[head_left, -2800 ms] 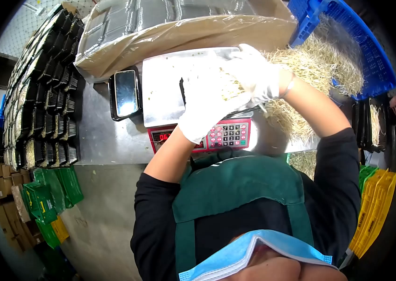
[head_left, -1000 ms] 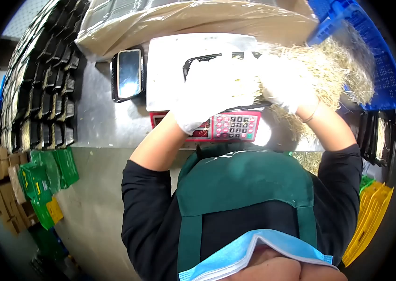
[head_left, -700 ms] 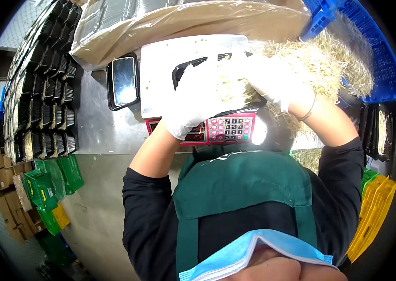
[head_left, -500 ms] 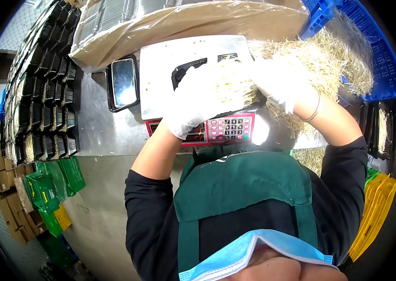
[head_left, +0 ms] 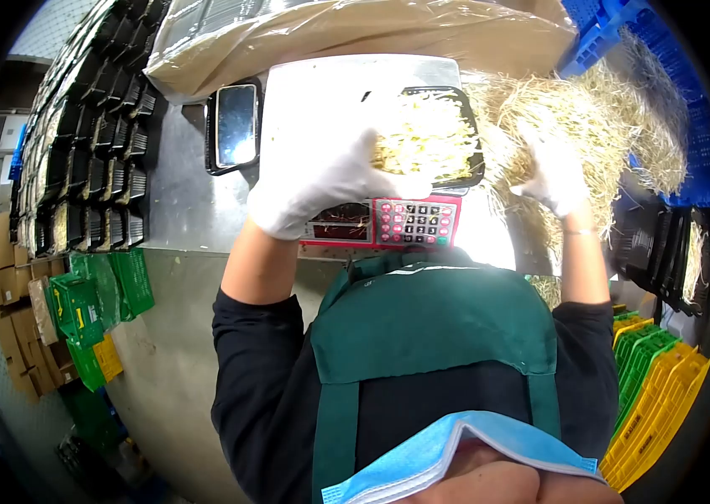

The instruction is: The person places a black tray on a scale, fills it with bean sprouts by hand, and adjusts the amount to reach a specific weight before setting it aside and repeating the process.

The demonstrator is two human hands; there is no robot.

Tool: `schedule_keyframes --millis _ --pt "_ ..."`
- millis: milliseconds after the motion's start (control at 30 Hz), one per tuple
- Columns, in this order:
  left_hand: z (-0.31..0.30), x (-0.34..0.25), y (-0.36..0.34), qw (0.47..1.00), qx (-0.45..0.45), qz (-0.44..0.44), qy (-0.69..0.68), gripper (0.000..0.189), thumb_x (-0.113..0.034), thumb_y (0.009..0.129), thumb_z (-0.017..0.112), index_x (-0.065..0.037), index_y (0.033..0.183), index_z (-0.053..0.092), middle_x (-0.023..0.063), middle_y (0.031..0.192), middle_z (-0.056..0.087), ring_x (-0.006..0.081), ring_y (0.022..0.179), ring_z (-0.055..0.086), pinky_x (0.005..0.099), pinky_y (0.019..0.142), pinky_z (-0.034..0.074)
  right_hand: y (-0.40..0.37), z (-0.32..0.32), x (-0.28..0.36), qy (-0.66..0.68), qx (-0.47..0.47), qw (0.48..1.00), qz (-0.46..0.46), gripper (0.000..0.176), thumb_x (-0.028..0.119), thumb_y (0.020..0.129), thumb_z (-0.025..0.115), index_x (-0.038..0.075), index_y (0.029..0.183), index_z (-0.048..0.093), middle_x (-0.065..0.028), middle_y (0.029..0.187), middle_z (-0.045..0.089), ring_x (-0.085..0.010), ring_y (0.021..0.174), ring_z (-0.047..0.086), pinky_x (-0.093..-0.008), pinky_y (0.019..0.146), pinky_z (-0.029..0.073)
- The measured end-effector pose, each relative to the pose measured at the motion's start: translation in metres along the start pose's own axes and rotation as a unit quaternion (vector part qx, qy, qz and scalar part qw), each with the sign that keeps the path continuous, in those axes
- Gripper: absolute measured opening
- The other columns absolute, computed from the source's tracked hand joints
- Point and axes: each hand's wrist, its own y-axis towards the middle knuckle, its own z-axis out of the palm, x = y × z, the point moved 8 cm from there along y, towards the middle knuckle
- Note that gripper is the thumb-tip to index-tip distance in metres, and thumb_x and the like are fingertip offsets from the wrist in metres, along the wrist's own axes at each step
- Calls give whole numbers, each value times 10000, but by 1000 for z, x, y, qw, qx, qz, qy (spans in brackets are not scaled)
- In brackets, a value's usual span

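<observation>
A black plastic tray filled with pale bean sprouts rests on the metal pan of a red digital scale. My left hand, in a white glove, grips the tray's left end, with the thumb up and fingers along the near side; glare hides part of this grip. To the right, my right hand, also gloved, is at a large loose heap of sprouts. Its thumb and fingers are spread, with nothing seen between them.
Left of the scale lies a phone in a black tray. Tall stacks of black trays stand at the far left. A plastic-wrapped carton is behind the scale. A blue crate holds sprouts at back right; yellow crates stand below.
My right hand has left the sprouts in the tray and moved right to the heap, fingers apart. The sprouts now lie in the tray; my left hand remains at its left side.
</observation>
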Motion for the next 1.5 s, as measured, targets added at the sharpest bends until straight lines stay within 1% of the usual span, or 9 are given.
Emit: schedule_keyframes --millis 200,400,467,500,733,833,967,1300,1500 --pt "-54 93 -78 887 -366 7 -281 494 -118 894 621 6 1345 464 164 1327 522 226 1229 499 330 1040 379 -29 -25 -35 315 -85 945 32 383 198 881 648 65 1236 601 -144 1239 608 -260 1170 550 -351 1033 388" --pt "-15 14 -30 894 -360 260 -55 594 -260 836 692 22 1313 480 192 1275 538 302 1190 506 402 1031 378 33 -51 120 538 -106 834 -54 413 167 952 495 39 1344 489 -130 1400 481 -219 1318 415 -331 1099 296" --pt "2 3 -20 881 -350 306 -93 586 -280 823 707 12 1290 506 189 1250 552 302 1170 516 410 1018 383 45 -41 132 362 -30 931 -21 399 160 911 532 37 1291 538 -148 1338 531 -273 1195 534 -326 1026 394" --pt "10 2 -5 923 -285 238 -101 618 -371 803 679 -31 1293 515 173 1273 533 314 1166 495 446 1011 351 28 -38 160 -6 -119 947 -297 397 196 889 557 58 1261 568 -147 1258 584 -303 1100 586 -364 970 453" --pt "18 23 -49 969 -220 50 101 890 -531 665 745 -42 1352 459 121 1264 547 332 1125 516 555 1009 276 54 -73 182 212 19 962 -172 346 250 887 599 74 1181 643 -112 1147 651 -261 1002 616 -338 876 475" --pt "12 31 -66 968 -220 32 119 966 -440 604 817 -54 1391 411 127 1276 527 328 1164 477 526 1025 275 103 -59 204 95 -185 896 -394 278 241 870 615 63 1076 675 -109 957 682 -251 830 630 -342 797 498" --pt "6 33 -65 968 -228 46 100 976 -404 591 829 -61 1399 402 124 1280 517 329 1167 471 520 1024 281 139 28 233 166 126 935 -285 239 288 897 575 62 905 656 -121 895 662 -296 842 631 -365 769 501" --pt "17 3 23 944 -269 187 26 1001 -575 677 705 108 1337 388 208 1163 569 352 1023 559 487 931 371 35 -48 31 189 26 982 6 432 284 814 690 73 1187 638 -160 958 669 -257 892 656 -343 792 514" --pt "6 -26 14 932 -288 183 118 946 -540 654 732 44 1333 427 196 1226 547 327 1072 527 499 945 347 26 -55 131 275 -124 936 -180 648 358 834 671 20 1349 469 -213 1269 553 -355 1178 530 -400 1005 415"
